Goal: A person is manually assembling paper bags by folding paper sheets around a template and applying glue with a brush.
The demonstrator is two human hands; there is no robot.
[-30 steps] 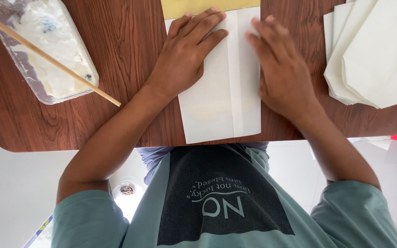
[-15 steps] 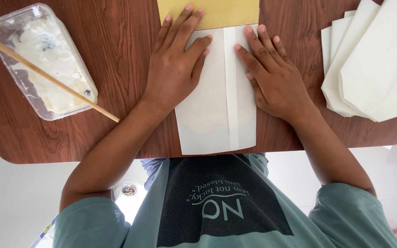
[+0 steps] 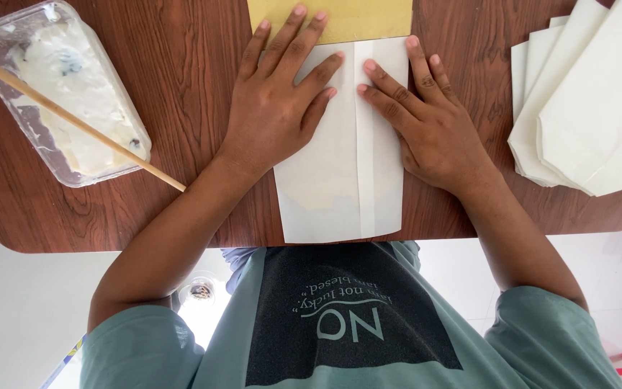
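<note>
A white folded paper sheet [image 3: 340, 194] lies on the brown wooden table [image 3: 181, 108], with an overlapping flap running along its length. My left hand [image 3: 275, 108] lies flat on its left half, fingers spread, fingertips reaching onto a yellow sheet [image 3: 361, 18] that lies under the far end. On the right half my right hand [image 3: 426, 122] presses flat, its fingertips at the flap's seam. Neither hand grips anything.
A clear plastic tub [image 3: 59, 94] of white paste sits at the far left with a thin wooden stick [image 3: 73, 119] laid across it. A stack of folded white paper pieces [image 3: 584, 101] lies at the right. The table's near edge [image 3: 145, 248] is close to my body.
Both hands have slid along the white paper toward its far end, and the right fingertips have come in to the seam. The view has shifted slightly.
</note>
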